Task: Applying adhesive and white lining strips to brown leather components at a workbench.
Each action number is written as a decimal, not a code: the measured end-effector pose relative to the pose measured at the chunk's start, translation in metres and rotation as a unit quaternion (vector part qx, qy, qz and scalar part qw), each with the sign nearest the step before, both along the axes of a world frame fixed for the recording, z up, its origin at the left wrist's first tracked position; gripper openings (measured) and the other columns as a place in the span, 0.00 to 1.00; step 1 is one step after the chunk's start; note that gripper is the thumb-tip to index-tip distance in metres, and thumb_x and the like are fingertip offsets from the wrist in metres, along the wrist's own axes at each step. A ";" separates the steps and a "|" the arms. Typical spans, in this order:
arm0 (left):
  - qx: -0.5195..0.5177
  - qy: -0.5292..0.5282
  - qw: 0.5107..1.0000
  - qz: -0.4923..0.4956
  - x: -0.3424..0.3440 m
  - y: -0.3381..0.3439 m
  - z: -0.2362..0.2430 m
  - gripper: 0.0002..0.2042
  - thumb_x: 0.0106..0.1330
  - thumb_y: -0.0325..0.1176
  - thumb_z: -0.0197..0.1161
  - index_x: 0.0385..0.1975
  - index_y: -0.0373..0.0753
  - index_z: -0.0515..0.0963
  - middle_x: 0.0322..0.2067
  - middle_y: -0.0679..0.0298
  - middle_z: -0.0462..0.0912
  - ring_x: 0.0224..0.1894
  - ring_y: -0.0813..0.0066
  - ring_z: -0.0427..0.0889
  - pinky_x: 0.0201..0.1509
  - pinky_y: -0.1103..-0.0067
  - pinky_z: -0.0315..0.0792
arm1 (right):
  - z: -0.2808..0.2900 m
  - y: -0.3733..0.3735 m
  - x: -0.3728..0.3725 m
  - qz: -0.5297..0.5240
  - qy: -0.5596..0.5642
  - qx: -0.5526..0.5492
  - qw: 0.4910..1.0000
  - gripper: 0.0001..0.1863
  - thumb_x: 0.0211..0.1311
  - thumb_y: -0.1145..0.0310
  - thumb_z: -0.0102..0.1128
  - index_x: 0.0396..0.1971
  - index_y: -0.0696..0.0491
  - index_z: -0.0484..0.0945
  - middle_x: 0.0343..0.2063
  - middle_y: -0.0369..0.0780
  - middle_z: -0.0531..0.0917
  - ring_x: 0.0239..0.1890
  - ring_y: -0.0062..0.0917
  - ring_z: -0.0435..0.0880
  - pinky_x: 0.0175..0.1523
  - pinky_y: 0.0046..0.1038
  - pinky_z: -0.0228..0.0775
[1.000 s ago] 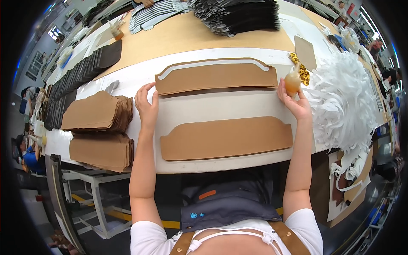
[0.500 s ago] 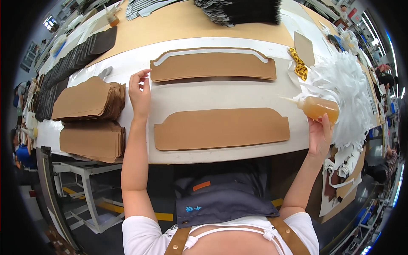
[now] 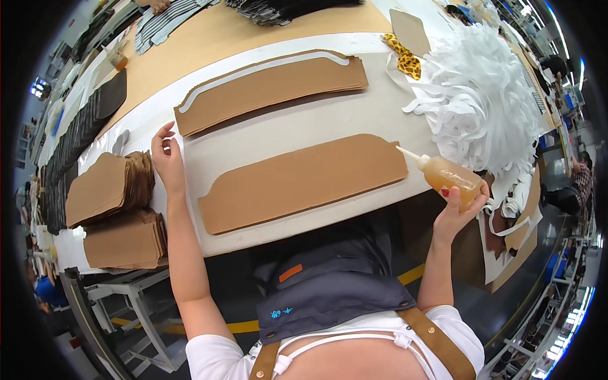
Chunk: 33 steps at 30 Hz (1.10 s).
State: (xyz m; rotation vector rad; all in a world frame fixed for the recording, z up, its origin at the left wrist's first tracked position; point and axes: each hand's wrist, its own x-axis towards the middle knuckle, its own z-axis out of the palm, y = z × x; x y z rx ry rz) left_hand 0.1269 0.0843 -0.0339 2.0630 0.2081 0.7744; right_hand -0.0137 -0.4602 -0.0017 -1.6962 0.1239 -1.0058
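Observation:
My right hand (image 3: 451, 218) is wrapped round a clear squeeze bottle (image 3: 448, 176) of amber liquid. The bottle's thin white nozzle points left, at the right end of the near brown panel (image 3: 304, 183); whether it touches cannot be made out. Farther off lies a stack of similar brown panels (image 3: 272, 95), with a white strip (image 3: 253, 75) along the top one's curved far edge. Beside that stack's left end, my left hand (image 3: 168, 159) has its fingers loosely bent and apart, with nothing seen in them.
Two piles of brown pieces, an upper (image 3: 101, 187) and a lower (image 3: 123, 240), sit at the left. Dark pieces (image 3: 82, 145) overlap in a row behind them. A heap of white strips (image 3: 481, 95) and a leopard-print cloth (image 3: 402, 56) lie at the right.
The whole view has turned and shifted. My right hand has brought the bottle closer to the near panel's right end, its nozzle now tilted up to the left. My left hand stays by the far stack.

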 end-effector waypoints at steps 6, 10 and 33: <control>-0.022 0.009 1.000 -0.006 -0.001 -0.002 0.002 0.15 0.73 0.22 0.56 0.56 0.38 0.83 0.46 0.69 0.80 0.38 0.84 0.72 0.42 0.82 0.69 | -0.010 0.003 -0.003 0.000 0.022 -0.022 1.000 0.37 0.68 0.65 0.73 0.65 0.56 0.56 0.62 0.48 0.73 0.64 0.32 0.75 0.68 0.32 0.73; -0.023 0.010 1.000 -0.007 -0.002 -0.003 0.003 0.14 0.74 0.22 0.56 0.55 0.38 0.83 0.47 0.69 0.81 0.40 0.84 0.73 0.44 0.82 0.70 | -0.011 0.007 -0.002 0.005 0.016 -0.018 1.000 0.36 0.69 0.65 0.72 0.65 0.56 0.57 0.62 0.49 0.73 0.64 0.32 0.74 0.75 0.35 0.59; -0.010 0.017 1.000 -0.013 -0.002 0.000 0.002 0.14 0.75 0.23 0.55 0.54 0.39 0.84 0.50 0.67 0.82 0.42 0.82 0.75 0.45 0.81 0.70 | -0.014 0.011 -0.002 -0.007 0.019 -0.020 1.000 0.33 0.72 0.64 0.70 0.66 0.56 0.59 0.63 0.48 0.74 0.66 0.32 0.75 0.74 0.34 0.64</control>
